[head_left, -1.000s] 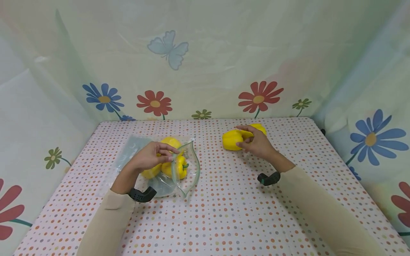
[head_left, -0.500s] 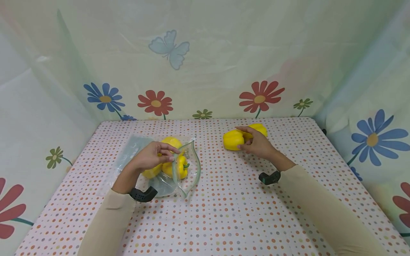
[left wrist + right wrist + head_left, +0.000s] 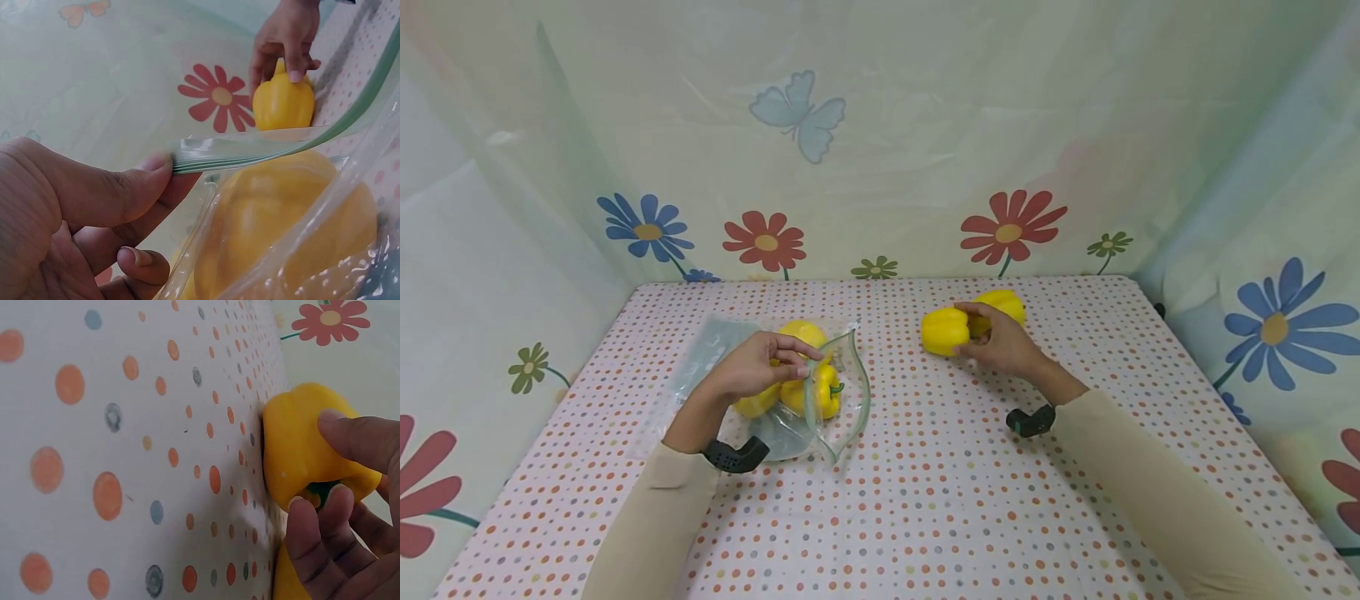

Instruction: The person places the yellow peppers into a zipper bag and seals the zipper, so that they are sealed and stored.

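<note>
My left hand [image 3: 760,364] pinches the green zip edge of a clear zip bag [image 3: 863,392] between thumb and finger, and the bag's mouth gapes to the right. Inside the bag lie yellow bell peppers, one of them [image 3: 811,400] with its green stem facing the mouth. On the right, my right hand [image 3: 1006,342] grips a yellow bell pepper [image 3: 943,332]; in the right wrist view the thumb [image 3: 350,434] lies on its side and fingertips touch near the stem [image 3: 320,492]. Another yellow bell pepper [image 3: 1006,305] lies just behind that hand, partly hidden.
A dotted cloth covers the table [image 3: 917,500]. The bag's flat grey-green part [image 3: 711,342] spreads left under my left hand. A flower-printed curtain [image 3: 887,167] stands behind the table and at both sides.
My right hand has closed further round the bell pepper, which has shifted and turned slightly. More of the pepper behind it shows. My left hand holds the bag edge as before.
</note>
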`<state>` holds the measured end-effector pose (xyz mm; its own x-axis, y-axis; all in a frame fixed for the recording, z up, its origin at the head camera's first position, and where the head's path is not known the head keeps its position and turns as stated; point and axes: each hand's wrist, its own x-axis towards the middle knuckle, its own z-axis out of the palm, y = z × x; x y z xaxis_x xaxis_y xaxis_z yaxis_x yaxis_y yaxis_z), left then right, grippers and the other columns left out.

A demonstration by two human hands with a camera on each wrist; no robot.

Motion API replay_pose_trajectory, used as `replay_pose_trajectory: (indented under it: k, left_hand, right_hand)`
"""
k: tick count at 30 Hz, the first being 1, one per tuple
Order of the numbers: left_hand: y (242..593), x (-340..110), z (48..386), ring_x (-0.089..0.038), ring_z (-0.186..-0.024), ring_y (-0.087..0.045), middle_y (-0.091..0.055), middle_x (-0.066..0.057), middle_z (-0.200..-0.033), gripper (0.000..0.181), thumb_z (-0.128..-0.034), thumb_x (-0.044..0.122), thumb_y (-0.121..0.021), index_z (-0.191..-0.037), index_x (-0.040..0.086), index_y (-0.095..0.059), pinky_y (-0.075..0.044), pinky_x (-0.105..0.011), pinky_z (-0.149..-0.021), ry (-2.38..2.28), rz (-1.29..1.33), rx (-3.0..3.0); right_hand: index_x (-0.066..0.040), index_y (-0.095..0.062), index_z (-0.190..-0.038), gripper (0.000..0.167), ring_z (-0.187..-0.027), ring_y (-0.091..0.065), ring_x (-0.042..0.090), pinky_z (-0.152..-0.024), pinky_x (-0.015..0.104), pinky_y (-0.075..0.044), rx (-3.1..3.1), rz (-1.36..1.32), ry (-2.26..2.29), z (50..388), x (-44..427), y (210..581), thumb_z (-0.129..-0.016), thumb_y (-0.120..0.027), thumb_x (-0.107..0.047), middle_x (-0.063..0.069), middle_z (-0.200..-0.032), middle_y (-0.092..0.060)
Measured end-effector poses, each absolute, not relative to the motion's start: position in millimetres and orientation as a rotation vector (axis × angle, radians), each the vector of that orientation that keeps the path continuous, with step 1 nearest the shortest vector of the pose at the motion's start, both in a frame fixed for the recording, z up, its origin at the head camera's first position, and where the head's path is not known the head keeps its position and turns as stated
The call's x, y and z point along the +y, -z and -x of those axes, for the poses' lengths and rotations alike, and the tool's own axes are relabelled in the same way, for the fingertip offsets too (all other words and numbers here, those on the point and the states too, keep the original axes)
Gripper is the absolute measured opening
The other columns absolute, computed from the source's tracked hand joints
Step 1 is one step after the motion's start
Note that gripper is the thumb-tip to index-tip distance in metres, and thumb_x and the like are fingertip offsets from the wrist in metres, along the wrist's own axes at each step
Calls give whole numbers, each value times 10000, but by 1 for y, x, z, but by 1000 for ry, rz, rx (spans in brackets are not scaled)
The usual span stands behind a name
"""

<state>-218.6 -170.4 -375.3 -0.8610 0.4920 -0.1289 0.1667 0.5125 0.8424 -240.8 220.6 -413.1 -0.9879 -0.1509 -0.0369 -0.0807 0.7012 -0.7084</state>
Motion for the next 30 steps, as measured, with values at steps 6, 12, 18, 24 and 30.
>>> replay_pose_trajectory:
  k: [6,12,18,24,30]
  left_hand:
    - [376,-171,219,-207,-856,-611,-718,-84,-802,250,-927,49,-653,-1174,53,-697,-511,-270,-729,-1285,-557,2409]
    - [375,-171,220,-205,-862,-618,-723,-87,-803,248,-926,56,-657,-1171,57,-699,-515,-280,-736,-1286,-555,2407]
    - [375,-171,220,-203,-867,-626,-737,-73,-814,249,-928,63,-657,-1174,61,-699,-523,-280,-749,-1280,-543,2409]
    - [376,-171,220,-213,-845,-621,-733,-79,-809,248,-929,63,-657,-1172,63,-701,-504,-266,-701,-1277,-541,2409]
    - [376,-172,220,-215,-838,-618,-730,-80,-805,245,-929,62,-656,-1170,63,-701,-493,-262,-677,-1278,-532,2405]
  right_hand:
    - [-149,-380,-1497,772,-803,-470,231,-661,254,-424,2826,224,1156,237,218,414,-847,-787,-240,134,-1507,-426]
    - [-150,-418,-1471,771,-617,-460,182,-548,235,-418,2829,273,1158,226,217,415,-819,-813,-266,157,-1494,-445]
    - [-129,-453,-1443,769,-513,-430,156,-492,234,-404,2808,293,1237,210,216,418,-791,-834,-275,140,-1462,-488]
    - [-152,-457,-1435,761,-481,-438,153,-455,237,-397,2780,282,1257,194,213,419,-787,-838,-271,128,-1428,-502]
    - [-142,-466,-1422,747,-483,-426,142,-458,232,-385,2795,324,1248,184,209,419,-786,-838,-261,116,-1395,-536]
